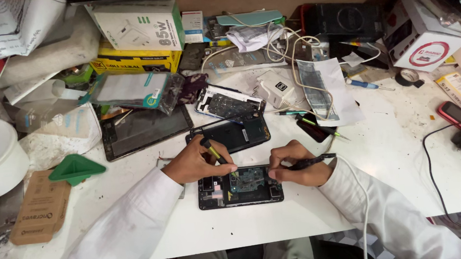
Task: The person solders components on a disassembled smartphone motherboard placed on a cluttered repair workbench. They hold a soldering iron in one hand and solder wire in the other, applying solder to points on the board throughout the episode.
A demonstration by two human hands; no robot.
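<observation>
Head view: your left hand (pixel 197 163) pinches a yellow-green tool (pixel 214 152), your right hand (pixel 295 165) grips a black corded pen-shaped tool (pixel 311 162); both tips meet the opened phone (pixel 240 187), flat on the white bench (pixel 399 148). Brace wrists, press lightly: exposed board, glossy black frame.

An opened black smartphone (pixel 240 187) is being kept flat on the white worktop, long side across, its back cover removed so that the greenish circuit board and metal shields are being exposed. A yellow-and-black screwdriver (pixel 217 155) is being tilted onto the board's top edge. A black corded tool (pixel 307 163) is being laid almost level at the phone's upper right corner.
</observation>
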